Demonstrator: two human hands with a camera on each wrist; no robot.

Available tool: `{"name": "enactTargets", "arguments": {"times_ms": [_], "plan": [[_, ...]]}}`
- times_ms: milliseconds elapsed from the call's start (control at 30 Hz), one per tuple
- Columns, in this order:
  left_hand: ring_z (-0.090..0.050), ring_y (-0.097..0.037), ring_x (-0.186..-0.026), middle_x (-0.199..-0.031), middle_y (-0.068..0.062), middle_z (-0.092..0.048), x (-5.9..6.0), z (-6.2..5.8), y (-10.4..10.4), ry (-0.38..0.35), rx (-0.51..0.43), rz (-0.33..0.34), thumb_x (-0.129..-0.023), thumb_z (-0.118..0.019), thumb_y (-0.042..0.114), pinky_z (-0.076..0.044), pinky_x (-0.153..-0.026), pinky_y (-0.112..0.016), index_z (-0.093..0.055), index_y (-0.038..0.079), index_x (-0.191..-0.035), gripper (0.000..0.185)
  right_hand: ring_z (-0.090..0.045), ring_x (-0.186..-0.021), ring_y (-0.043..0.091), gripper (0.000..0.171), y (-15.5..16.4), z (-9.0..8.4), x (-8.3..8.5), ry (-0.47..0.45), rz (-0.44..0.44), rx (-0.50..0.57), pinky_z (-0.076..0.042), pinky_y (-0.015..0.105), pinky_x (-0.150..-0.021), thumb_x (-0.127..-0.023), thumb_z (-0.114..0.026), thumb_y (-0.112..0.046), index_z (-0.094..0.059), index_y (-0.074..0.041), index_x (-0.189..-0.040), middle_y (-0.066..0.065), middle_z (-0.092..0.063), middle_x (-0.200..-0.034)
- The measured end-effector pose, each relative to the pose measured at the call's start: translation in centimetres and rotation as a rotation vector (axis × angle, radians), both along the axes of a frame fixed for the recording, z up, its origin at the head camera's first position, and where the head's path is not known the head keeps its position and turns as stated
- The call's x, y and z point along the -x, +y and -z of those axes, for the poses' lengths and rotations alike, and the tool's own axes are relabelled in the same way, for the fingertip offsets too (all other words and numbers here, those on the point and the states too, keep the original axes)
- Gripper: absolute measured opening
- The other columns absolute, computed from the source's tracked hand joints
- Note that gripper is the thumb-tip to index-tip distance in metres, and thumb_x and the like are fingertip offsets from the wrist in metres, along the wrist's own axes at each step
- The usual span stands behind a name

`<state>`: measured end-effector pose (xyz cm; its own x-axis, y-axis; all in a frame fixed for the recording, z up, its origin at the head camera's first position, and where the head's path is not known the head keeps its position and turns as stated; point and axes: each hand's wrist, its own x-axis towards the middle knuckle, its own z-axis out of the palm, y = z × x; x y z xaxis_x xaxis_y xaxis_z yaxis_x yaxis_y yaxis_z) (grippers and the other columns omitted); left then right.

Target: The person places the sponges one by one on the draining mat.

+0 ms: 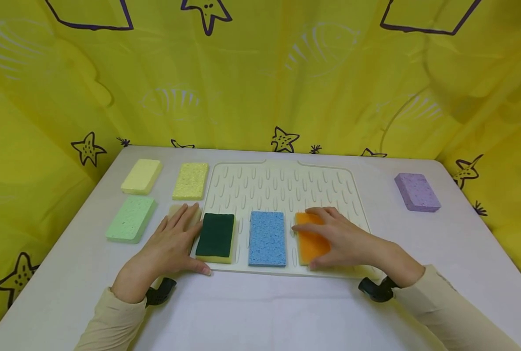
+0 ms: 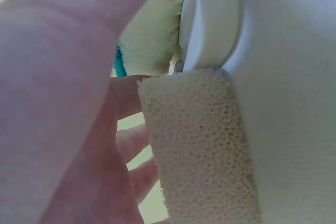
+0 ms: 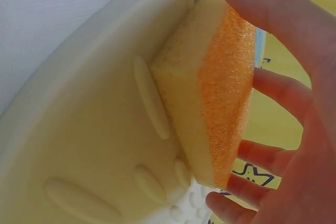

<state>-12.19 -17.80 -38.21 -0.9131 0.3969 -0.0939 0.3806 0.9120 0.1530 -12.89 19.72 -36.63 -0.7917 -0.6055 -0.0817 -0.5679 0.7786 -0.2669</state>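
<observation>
**Orange sponge under the right hand, beige sponge under the left**

Orange sponge (image 1: 311,239) lies on the near right part of the ribbed drying mat (image 1: 282,187), scouring face up over a pale yellow foam body, as the right wrist view shows. It looks light, soft and springy, with a rough top that should not slip; I judge the short ends or long edges the best places to take hold, since pressing from above only squashes it. The right hand (image 1: 341,239) rests on it from the right, forearm angled in from the near right corner, fingers (image 3: 273,11) spread and nearly straight across the top, thumb at the near edge.

The left hand (image 1: 174,243) lies palm down at the mat's left edge, fingers straight and slightly fanned, covering a beige sponge (image 2: 199,145) that sits on the tabletop (image 1: 260,312) just beside the mat. That sponge shows open pores and looks equally soft.

Between the hands on the mat lie a dark green sponge (image 1: 215,236) and a blue sponge (image 1: 267,238), side by side but apart. Farther left on the tabletop are a light green sponge (image 1: 130,218), then a pale yellow sponge (image 1: 141,176) and a yellow sponge (image 1: 190,181). A purple sponge (image 1: 416,192) lies well apart at the far right.
</observation>
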Motion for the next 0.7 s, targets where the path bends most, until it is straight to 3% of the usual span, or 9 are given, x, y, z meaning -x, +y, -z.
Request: {"name": "enactTargets", "arguments": {"times_ms": [267, 433, 700], "plan": [[-0.004, -0.031, -0.138, -0.151, -0.008, -0.007, 0.0, 0.0, 0.0, 0.004, -0.001, 0.006, -0.044, -0.057, 0.083, -0.015, -0.102, -0.064, -0.039, 0.013, -0.136, 0.117, -0.022, -0.13, 0.03, 0.079, 0.2, -0.5, 0.0, -0.029, 0.031, 0.023, -0.034, 0.056, -0.096, -0.066, -0.068, -0.058, -0.035, -0.039, -0.135, 0.005, -0.023, -0.145], [-0.004, -0.032, -0.138, -0.151, -0.008, -0.008, 0.0, 0.0, 0.0, 0.009, -0.001, 0.009, -0.045, -0.056, 0.083, -0.015, -0.102, -0.064, -0.04, 0.012, -0.136, 0.117, -0.023, -0.131, 0.028, 0.076, 1.0, -1.3, 0.5, -0.032, 0.062, 0.084, -0.033, 0.057, -0.096, -0.07, -0.06, -0.064, -0.033, -0.037, -0.136, 0.004, -0.023, -0.146], [-0.003, -0.032, -0.138, -0.151, -0.008, -0.007, 0.0, -0.2, 0.0, -0.005, -0.004, -0.002, -0.045, -0.058, 0.082, -0.014, -0.102, -0.063, -0.04, 0.012, -0.136, 0.116, -0.028, -0.129, 0.032, 0.068, 2.2, -2.3, 1.2, -0.007, 0.089, 0.133, -0.035, 0.058, -0.095, -0.077, -0.056, -0.059, -0.035, -0.031, -0.136, 0.007, -0.025, -0.145]]}}
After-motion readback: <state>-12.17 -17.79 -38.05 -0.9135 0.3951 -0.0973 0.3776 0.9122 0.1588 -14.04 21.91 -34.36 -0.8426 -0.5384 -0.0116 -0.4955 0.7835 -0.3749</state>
